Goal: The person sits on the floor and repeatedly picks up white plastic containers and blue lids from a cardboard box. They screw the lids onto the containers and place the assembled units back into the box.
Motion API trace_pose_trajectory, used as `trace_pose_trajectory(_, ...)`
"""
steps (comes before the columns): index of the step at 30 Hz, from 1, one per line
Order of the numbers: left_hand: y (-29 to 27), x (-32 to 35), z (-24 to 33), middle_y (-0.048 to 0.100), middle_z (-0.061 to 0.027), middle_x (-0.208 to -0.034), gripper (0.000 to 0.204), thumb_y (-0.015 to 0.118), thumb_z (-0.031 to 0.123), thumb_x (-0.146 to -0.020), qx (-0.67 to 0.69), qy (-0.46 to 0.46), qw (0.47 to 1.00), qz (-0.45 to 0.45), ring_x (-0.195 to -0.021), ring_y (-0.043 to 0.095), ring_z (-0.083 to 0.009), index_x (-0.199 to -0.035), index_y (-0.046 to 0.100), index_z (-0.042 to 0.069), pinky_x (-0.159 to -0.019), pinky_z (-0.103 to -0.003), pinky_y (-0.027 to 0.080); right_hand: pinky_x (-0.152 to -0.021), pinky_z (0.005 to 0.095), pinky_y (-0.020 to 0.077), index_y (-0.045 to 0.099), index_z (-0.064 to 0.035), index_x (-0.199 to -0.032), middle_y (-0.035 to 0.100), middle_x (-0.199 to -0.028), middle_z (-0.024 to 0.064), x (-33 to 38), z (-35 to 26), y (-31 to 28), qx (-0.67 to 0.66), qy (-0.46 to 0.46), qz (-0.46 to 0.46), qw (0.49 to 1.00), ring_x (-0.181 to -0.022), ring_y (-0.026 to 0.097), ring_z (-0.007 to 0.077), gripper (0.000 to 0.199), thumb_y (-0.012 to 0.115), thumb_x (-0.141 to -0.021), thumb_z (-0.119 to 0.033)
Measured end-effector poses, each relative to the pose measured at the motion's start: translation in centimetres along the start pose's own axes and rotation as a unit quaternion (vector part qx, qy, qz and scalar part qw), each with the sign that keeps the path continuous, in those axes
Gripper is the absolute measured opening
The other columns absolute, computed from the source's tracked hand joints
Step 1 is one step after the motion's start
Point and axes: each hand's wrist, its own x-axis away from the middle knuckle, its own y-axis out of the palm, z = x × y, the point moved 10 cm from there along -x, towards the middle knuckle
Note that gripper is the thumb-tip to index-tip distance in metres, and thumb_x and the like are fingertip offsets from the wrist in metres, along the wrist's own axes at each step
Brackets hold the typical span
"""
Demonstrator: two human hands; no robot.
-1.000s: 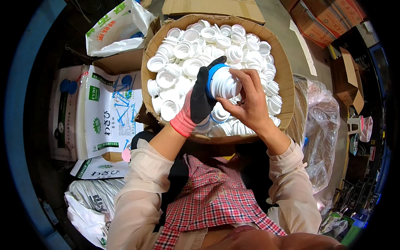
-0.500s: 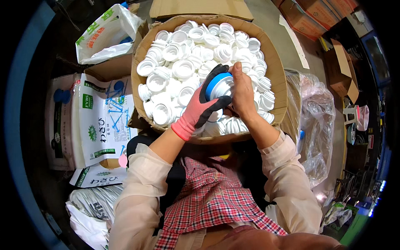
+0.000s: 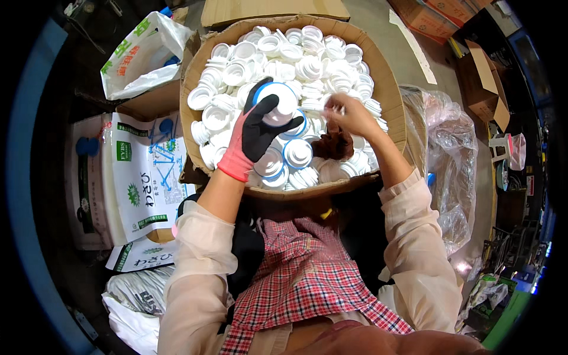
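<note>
Over cardboard box [image 3: 390, 89], gloved left hand [image 3: 255, 137] fingers gripping blue-rimmed cap [image 3: 278, 102], right hand [image 3: 350, 115] pinching white cap [image 3: 329, 105]

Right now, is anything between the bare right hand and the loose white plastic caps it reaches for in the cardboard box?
Nothing visible. The right hand is already down among the white plastic caps; the gloved left hand, holding a white jar with a blue rim, sits off to its left.

- A big round-mouthed cardboard box [image 3: 395, 89] sits ahead of the person, tan-walled, heaped with white caps
- A white printed sack [image 3: 148, 171] with green and blue marks lies to its left; a white plastic bag [image 3: 139, 56] with green and orange print sits beyond it
- Brown cartons [image 3: 482, 83] stand at the upper right; a flat cardboard sheet [image 3: 272, 9] lies at the top
</note>
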Motion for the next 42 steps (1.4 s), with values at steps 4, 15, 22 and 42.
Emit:
trace_pose_trajectory(4, -0.1, 0.6, -3.2, 0.05, -0.017, -0.131, 0.039, 0.062, 0.01, -0.093, 0.265, -0.171, 0.948, 0.034, -0.118, 0.055, -0.0337, -0.129, 0.048, 0.0, -0.093, -0.055, 0.055, -0.085, 0.0434, 0.0477, 0.069, -0.009, -0.094, 0.06, -0.104, 0.0136, 3.3, 6.5, 5.1, 0.205, -0.023, -0.068, 0.976, -0.106, 0.056, 0.0367, 0.03, 0.08, -0.069, -0.023)
trace_pose_trajectory(15, 3.9, 1.4, -2.9, 0.062, -0.0111, -0.113, 0.054, 0.076, 0.009, -0.08, -0.061, -0.143, 0.988, -0.006, -0.1, 0.064, -0.0204, -0.127, 0.051, 0.001, -0.081, -0.036, 0.058, -0.083, 0.0288, 0.0476, 0.064, -0.0021, -0.097, 0.063, -0.096, 0.0052, 4.8, -2.8, -2.9, -0.231, -0.174, 0.105, 0.951, -0.089, 0.06, 0.0148, 0.016, 0.068, -0.082, -0.007)
trace_pose_trajectory(22, 5.6, 2.1, -4.5, 0.063, -0.0066, -0.108, 0.058, 0.081, 0.013, -0.073, -0.259, -0.179, 0.94, -0.129, -0.096, 0.059, -0.0124, -0.123, 0.055, -0.001, -0.082, -0.027, 0.051, -0.076, 0.028, 0.05, 0.064, -0.0022, -0.093, 0.067, -0.086, 0.0064, 3.7, -3.1, -0.7, -0.235, -0.115, 0.018, 0.965, -0.081, 0.061, 0.0134, 0.013, 0.066, -0.082, -0.008)
trace_pose_trajectory(42, 6.7, 3.2, -3.6, 0.068, -0.0134, -0.108, 0.061, 0.083, 0.018, -0.066, -0.428, -0.088, 0.866, -0.244, -0.101, 0.064, -0.0224, -0.121, 0.062, 0.003, -0.09, -0.035, 0.047, -0.083, 0.0324, 0.0464, 0.058, -0.0021, -0.09, 0.056, -0.097, 0.0097, 4.8, -8.9, 1.1, -0.086, -0.238, -0.082, 0.964, -0.095, 0.056, 0.0265, 0.017, 0.068, -0.077, -0.002)
